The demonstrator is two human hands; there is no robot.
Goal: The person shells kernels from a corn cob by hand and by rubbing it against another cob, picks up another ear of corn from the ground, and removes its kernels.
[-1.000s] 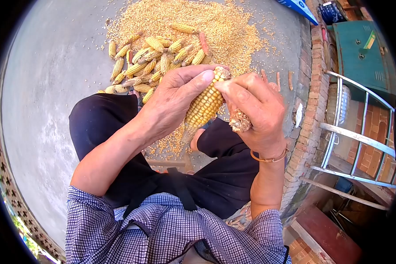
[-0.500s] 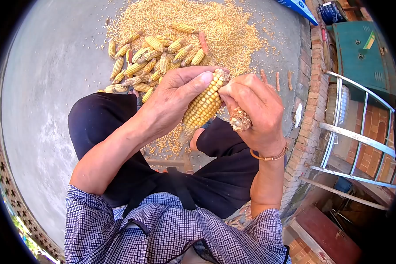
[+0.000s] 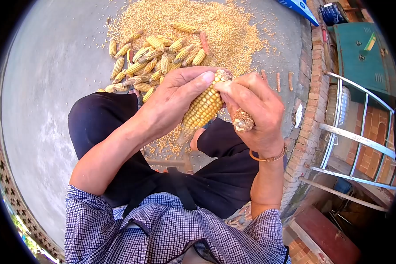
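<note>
My left hand (image 3: 174,99) is wrapped round a yellow corn ear (image 3: 203,107), its thumb lying near the upper end. Part of the kernels at that end are gone. My right hand (image 3: 257,108) is closed round a bare corn cob (image 3: 243,120), whose end shows below the fingers. The right thumb and fingertips touch the ear's upper right side. Beyond my hands, several whole corn ears (image 3: 155,42) lie heaped against a broad spread of loose kernels (image 3: 215,22).
Several bare cobs (image 3: 278,82) lie on the grey floor (image 3: 44,101) at the right. A low brick edge (image 3: 312,92) runs beside a metal rack (image 3: 361,138) and a green cabinet (image 3: 358,57). My crossed legs (image 3: 105,127) are below my hands.
My right hand has shifted slightly on the ear, and the cob end in it has tilted a little. Both hands keep their hold.
</note>
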